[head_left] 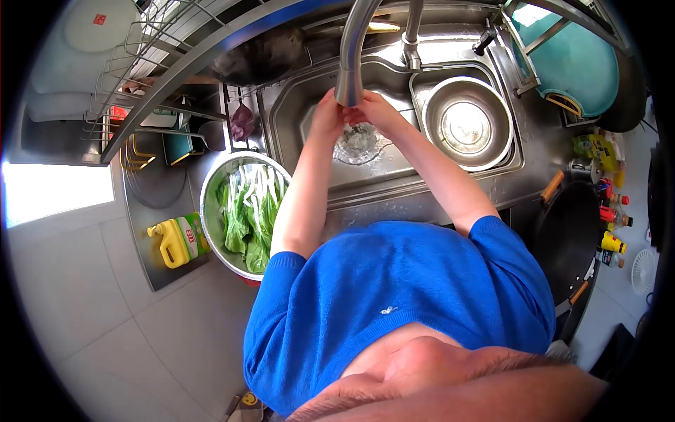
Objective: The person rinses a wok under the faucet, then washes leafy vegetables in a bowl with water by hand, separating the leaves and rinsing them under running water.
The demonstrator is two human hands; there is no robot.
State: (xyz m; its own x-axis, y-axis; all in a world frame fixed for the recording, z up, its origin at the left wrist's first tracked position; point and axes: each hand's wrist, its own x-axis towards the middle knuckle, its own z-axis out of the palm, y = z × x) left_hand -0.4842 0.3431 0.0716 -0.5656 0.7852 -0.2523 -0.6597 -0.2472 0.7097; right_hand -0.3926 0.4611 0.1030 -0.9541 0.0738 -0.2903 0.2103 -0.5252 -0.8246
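Note:
Both hands meet beneath the spout of the steel faucet, over the left basin of the sink. My left hand is at the spout's left side, its fingers mostly hidden behind the metal. On the other side, my right hand has its fingers curled inward against the left. Whatever lies between them, if anything, cannot be made out. Rippling water shows in the basin just below. Left of my forearm stands a large metal bowl holding leafy greens with white stalks.
A round steel basin sits in the right sink compartment. A yellow jug stands on the left counter. A black wok with wooden handles is at the right, near several bottles. A dish rack overhangs the upper left.

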